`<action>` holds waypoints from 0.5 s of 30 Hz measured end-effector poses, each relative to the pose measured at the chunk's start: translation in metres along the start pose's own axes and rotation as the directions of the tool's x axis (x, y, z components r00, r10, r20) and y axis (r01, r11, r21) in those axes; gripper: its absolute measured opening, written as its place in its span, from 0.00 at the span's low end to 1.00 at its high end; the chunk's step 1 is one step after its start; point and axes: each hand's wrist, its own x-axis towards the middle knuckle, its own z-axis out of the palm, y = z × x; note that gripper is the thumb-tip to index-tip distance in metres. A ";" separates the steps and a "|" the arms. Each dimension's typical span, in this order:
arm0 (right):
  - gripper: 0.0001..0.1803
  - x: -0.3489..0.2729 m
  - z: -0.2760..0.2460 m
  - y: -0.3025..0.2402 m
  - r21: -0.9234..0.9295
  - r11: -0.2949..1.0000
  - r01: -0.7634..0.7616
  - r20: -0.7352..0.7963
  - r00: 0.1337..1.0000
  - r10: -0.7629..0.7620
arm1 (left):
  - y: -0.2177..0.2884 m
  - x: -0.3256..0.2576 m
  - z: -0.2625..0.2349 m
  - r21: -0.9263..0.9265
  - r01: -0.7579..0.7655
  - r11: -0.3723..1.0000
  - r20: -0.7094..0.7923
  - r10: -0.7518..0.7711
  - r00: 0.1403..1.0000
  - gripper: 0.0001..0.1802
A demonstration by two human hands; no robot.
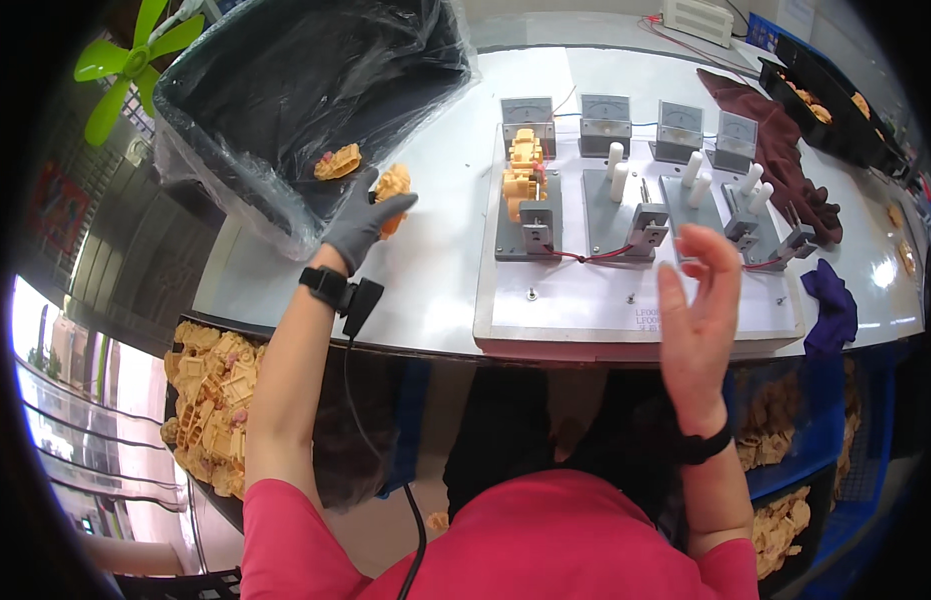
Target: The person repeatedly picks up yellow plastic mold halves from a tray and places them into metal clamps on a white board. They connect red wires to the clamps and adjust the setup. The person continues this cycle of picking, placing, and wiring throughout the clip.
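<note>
Orange plastic part (393,186) gripped in the gloved left hand (363,225), fingers closed around it, held just above the desk (435,270) at the near rim of the black plastic-lined bin (285,90). A second orange part (337,162) lies inside the bin, just beyond the hand. Right hand (697,318) bare, open, fingers spread, holding nothing, raised over the near edge of the white test fixture board (585,310). Beyond that hand: four clamp stations with meters; the leftmost station carries an orange part (523,170). Crate of orange parts (210,400) below the left forearm.
</note>
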 end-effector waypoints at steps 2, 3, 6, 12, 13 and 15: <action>0.23 0.006 -0.007 0.005 0.000 0.994 -0.108 0.004 0.994 0.108 | 0.022 -0.025 -0.001 -0.576 0.016 0.817 0.163 0.096 0.982 0.34; 0.23 0.008 -0.007 0.009 0.005 0.990 -0.142 0.022 0.990 0.142 | 0.030 -0.036 -0.004 -0.762 0.062 0.645 0.191 0.132 0.973 0.28; 0.24 0.011 -0.004 0.014 0.070 0.969 -0.236 0.087 0.969 0.230 | 0.062 -0.062 -0.002 -0.877 0.277 0.393 0.348 0.121 0.930 0.27; 0.22 0.009 0.001 0.026 0.166 0.957 -0.236 0.105 0.970 0.220 | 0.072 -0.088 0.006 -0.885 0.334 0.326 0.377 0.079 0.923 0.25; 0.21 0.008 0.001 0.025 0.197 0.950 -0.243 0.114 0.968 0.224 | 0.075 -0.090 0.008 -0.877 0.331 0.349 0.379 0.078 0.922 0.25; 0.19 0.005 0.002 0.026 0.215 0.951 -0.224 0.114 0.973 0.203 | 0.082 -0.091 0.013 -0.860 0.237 0.452 0.310 0.093 0.946 0.27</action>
